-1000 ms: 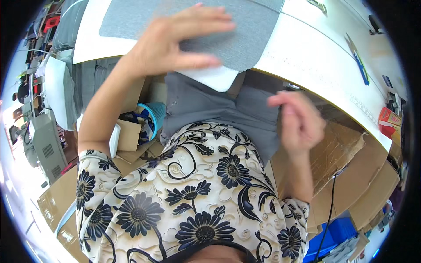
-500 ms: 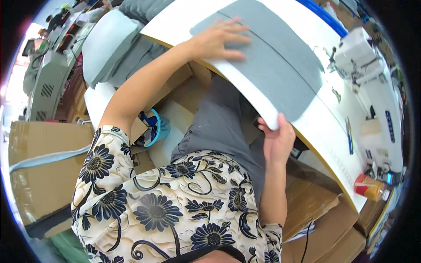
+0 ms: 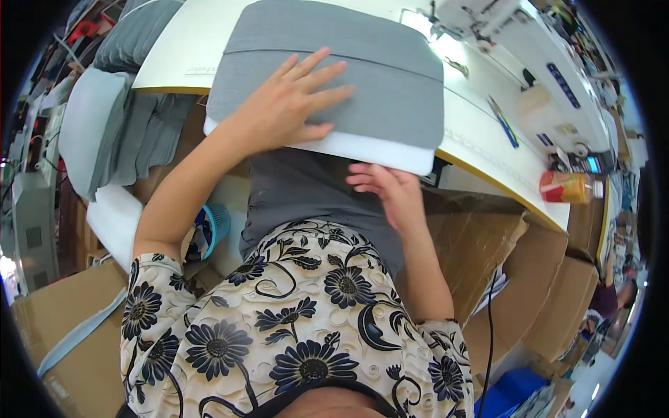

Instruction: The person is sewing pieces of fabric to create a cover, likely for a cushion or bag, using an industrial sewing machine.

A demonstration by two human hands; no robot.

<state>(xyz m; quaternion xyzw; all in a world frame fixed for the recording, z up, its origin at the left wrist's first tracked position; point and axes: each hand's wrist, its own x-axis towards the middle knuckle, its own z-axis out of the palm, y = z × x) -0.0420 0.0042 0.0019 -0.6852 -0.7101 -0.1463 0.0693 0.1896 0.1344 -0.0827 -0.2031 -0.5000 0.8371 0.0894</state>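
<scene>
"Left grip (image 3: 284,104)?"
"One, fingers spread over the grey fabric panel (image 3: 397,97)."
"Right grip (image 3: 395,191)?"
"One, loosely open beside the panel's white near edge; contact unclear."
"Panel location?"
"Tabletop (image 3: 169,61), near edge overhanging."

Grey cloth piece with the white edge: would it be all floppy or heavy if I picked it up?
The grey cloth piece may bend a little yet keep its shape: its white edge juts past the table without clearly drooping. It's probably light for its size, looking broad and thin. Its matte surface suggests it isn't very slippery.
</scene>
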